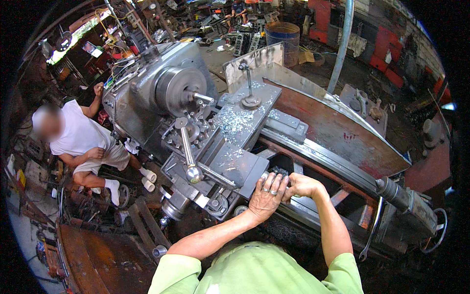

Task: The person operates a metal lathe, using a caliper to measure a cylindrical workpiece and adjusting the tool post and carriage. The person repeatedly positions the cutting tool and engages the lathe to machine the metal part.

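My left hand (266, 197) rests with its fingers stretched out at the right end of the lathe carriage (240, 169), over the bed. A ring is on one finger. Right beside it, almost touching, my right hand (302, 186) has its fingers curled in; whatever they hold is hidden. Dark metal shavings (279, 170) show just beyond my fingertips. Up and to the left, a short bright metal rod (202, 98) sticks out of the round lathe chuck (180, 90). The tool post with its ball-ended lever (188, 149) stands between the chuck and my hands.
Bright shavings (235, 122) cover the cross slide. The tailstock (406, 201) sits at the right, with a wrench (372, 228) leaning near it. A seated person in white (81, 130) is left of the headstock. A rusty splash panel (333, 122) runs behind the bed.
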Demonstrator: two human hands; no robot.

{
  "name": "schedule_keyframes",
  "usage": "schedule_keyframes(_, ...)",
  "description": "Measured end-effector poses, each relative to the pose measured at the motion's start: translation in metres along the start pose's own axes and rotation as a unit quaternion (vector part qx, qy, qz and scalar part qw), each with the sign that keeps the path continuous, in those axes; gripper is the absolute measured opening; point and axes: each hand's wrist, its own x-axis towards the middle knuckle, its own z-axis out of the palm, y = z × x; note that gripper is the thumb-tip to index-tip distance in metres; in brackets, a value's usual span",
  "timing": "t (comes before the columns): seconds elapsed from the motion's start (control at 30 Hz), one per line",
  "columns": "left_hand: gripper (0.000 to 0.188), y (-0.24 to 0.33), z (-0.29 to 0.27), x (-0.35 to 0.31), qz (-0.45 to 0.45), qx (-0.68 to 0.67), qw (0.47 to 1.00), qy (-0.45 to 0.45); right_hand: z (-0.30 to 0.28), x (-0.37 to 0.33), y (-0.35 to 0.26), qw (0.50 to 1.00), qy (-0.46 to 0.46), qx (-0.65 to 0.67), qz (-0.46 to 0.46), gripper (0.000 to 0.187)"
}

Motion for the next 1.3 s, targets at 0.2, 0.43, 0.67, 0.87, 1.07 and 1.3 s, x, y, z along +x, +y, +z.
schedule_keyframes(0.2,0.06,-0.002,0.0,0.004,0.008,0.005,1.0,0.01,-0.001,0.009,0.017,0.999,-0.023,0.039,-0.003,0.021)
schedule_keyframes(0.43,0.058,-0.008,-0.008,0.016,0.044,0.01,0.999,-0.026,-0.003,0.013,0.023,0.995,-0.052,0.086,0.0,0.019)
schedule_keyframes(0.67,0.057,-0.009,-0.022,0.027,0.054,0.012,0.996,-0.074,-0.001,0.02,0.035,0.977,-0.06,0.201,-0.032,0.019)
schedule_keyframes(0.87,0.059,-0.011,-0.03,0.036,0.066,0.007,0.989,-0.134,-0.005,0.018,0.033,0.988,-0.023,0.139,-0.056,0.021)
schedule_keyframes(1.07,0.063,-0.013,-0.038,0.045,0.086,0.018,0.978,-0.188,0.006,-0.013,0.017,0.974,0.173,-0.132,-0.067,0.034)
schedule_keyframes(1.3,0.08,-0.018,-0.043,0.056,0.118,0.0,0.961,-0.251,0.081,-0.035,0.025,0.774,0.512,-0.314,-0.199,0.053)
